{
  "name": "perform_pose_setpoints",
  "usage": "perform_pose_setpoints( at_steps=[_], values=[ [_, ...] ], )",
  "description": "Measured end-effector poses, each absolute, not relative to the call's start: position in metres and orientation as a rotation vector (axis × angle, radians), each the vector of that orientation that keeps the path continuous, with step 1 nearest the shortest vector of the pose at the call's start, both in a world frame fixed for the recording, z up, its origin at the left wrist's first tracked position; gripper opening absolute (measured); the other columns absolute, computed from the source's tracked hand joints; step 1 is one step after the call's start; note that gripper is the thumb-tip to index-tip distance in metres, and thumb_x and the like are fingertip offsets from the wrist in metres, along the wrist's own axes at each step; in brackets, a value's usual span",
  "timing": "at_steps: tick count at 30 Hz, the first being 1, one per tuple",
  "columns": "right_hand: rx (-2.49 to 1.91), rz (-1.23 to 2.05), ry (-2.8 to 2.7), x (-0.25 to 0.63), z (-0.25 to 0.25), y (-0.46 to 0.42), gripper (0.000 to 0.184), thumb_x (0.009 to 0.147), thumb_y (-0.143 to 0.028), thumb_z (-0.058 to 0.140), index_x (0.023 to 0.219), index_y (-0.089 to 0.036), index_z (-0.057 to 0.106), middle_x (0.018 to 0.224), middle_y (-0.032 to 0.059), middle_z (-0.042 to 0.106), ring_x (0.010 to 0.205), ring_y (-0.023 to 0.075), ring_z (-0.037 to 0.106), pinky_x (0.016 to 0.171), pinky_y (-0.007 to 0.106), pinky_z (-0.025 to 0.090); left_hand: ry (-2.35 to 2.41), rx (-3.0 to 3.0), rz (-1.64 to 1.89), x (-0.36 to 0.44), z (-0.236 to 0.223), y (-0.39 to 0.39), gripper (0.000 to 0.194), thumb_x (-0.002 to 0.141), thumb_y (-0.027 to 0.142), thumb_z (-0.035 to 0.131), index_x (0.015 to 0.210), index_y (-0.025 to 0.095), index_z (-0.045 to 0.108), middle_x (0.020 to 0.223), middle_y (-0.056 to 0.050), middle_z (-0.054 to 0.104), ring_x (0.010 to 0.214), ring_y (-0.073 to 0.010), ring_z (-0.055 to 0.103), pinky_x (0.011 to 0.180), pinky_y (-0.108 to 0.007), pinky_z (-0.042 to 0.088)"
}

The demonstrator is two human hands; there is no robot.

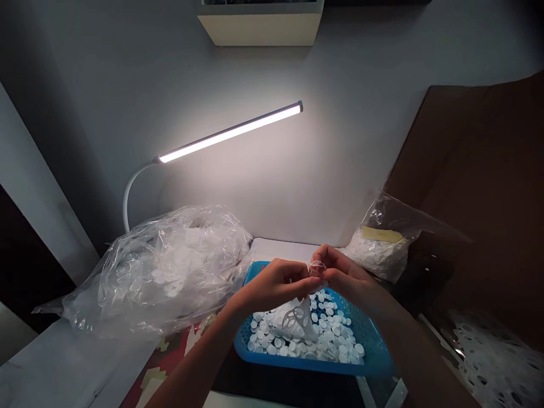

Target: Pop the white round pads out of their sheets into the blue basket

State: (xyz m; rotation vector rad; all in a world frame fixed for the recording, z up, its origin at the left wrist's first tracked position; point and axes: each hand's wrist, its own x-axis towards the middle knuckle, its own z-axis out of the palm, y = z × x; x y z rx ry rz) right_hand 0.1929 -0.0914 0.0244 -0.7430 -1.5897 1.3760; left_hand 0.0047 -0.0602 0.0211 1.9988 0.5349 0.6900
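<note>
My left hand point(289, 277) and my right hand point(340, 272) meet above a blue plastic basket point(297, 362). Both have their fingertips closed on a small, thin white piece with cut-outs point(317, 267), partly hidden by the fingers. Below them, many small white round discs point(335, 337) are spread over the basket floor. On top of the discs, under my left hand, lies a white sheet with round holes point(293, 322). Whether it joins the piece in my fingers I cannot tell.
A large clear bag of white pieces point(178, 272) fills the left side. Behind the right hand stands another clear bag point(378, 255) with a yellow label. Perforated white sheets point(501, 362) lie at the lower right. A lit lamp point(232, 133) hangs above; cardboard point(476, 170) stands right.
</note>
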Motion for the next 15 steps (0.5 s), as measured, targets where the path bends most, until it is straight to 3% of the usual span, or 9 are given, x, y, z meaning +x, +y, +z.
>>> perform_pose_setpoints(
  at_steps=[5,15],
  values=[
    [-0.797,1.39,-1.56,0.186,0.036,-0.102,0.008,0.086,-0.023,0.055,0.085,-0.021,0.048,0.083,-0.0011,0.051,0.074,0.0127,0.054,0.071,0.029,0.046,0.524,2.05,0.682,0.0,0.023,-0.058,0.04,0.086,0.048,0.052,0.064,0.015,0.053,0.056,0.004,0.043,0.05,-0.0064,0.035,0.047,-0.022,0.028],
    [-0.85,1.254,-1.535,0.186,0.035,-0.099,0.018,0.08,-0.026,0.066,0.078,-0.02,0.05,0.079,-0.0027,0.052,0.074,0.0119,0.052,0.073,0.028,0.045,0.539,2.025,0.691,-0.003,0.021,-0.054,0.038,0.091,0.045,0.045,0.071,0.014,0.055,0.064,0.001,0.054,0.056,-0.0078,0.045,0.051,-0.02,0.034]
  ],
)
